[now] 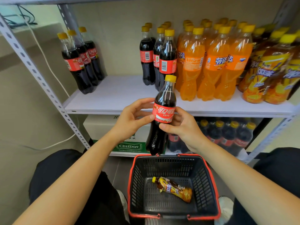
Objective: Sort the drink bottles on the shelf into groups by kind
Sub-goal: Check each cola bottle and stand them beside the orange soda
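A cola bottle (pixel 164 111) with a yellow cap is upright in the air in front of the shelf (pixel 113 95), above the basket. My left hand (pixel 133 117) grips its red label from the left. My right hand (pixel 181 127) grips it from the right, just below the label. On the shelf stand three cola bottles (pixel 81 62) at the left and several more cola bottles (pixel 155 57) in the middle. Right of them are several orange soda bottles (pixel 211 62), then several iced tea bottles (pixel 272 69) at the far right.
A black basket with a red rim (pixel 211 184) sits on the floor between my knees, with one iced tea bottle (pixel 173 188) lying in it. The lower shelf holds a Cestbon water carton (pixel 116 132) and a pack of cola bottles (pixel 227 135). A perforated metal post (pixel 40 78) runs along the left.
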The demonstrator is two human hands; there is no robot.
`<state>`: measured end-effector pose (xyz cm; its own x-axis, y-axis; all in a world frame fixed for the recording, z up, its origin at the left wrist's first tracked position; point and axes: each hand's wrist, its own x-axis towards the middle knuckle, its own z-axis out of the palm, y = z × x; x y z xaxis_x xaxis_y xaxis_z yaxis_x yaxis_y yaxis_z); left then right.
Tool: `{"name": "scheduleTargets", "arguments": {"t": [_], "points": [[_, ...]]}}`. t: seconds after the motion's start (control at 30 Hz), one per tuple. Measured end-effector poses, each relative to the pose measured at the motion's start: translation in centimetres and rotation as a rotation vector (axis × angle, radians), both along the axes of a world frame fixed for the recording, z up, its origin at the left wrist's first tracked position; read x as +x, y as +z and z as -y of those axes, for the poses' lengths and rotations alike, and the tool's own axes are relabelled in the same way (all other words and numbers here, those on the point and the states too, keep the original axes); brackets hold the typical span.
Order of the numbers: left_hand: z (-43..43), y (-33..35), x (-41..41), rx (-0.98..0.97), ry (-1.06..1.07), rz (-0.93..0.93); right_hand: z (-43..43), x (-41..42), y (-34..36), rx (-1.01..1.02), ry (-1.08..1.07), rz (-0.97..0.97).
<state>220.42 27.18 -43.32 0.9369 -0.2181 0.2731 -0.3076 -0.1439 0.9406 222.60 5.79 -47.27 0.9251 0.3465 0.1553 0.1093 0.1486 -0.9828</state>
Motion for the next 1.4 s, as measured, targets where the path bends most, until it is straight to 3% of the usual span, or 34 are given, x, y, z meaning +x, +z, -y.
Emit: {"name": "scheduleTargets", "arguments": {"t": [0.27, 0.73, 1.0, 1.23, 1.4], "points": [[-0.1, 0.0, -1.8, 0.134, -0.119, -0.007, 0.8, -0.4, 3.3, 0.093, -0.183, -0.074], [2.2, -0.3, -3.7, 0.229, -0.089, 0.357, 3.1, -1.0, 7.1, 0.075, -0.236, -0.156], [2.0, -0.3, -3.7, 0.185, -0.149, 0.289, 3.7, -1.0, 7.1, 0.003, -0.222, -0.078], [2.5, -0.5, -3.3, 0.119, -0.044, 0.083, 3.0, -1.3, 7.2, -0.032, -0.180, 0.029], [2.6, -0.9, -2.5, 0.183, 0.019, 0.046, 2.0, -1.3, 6.9, -0.053, -0.166, 0.063]]}}
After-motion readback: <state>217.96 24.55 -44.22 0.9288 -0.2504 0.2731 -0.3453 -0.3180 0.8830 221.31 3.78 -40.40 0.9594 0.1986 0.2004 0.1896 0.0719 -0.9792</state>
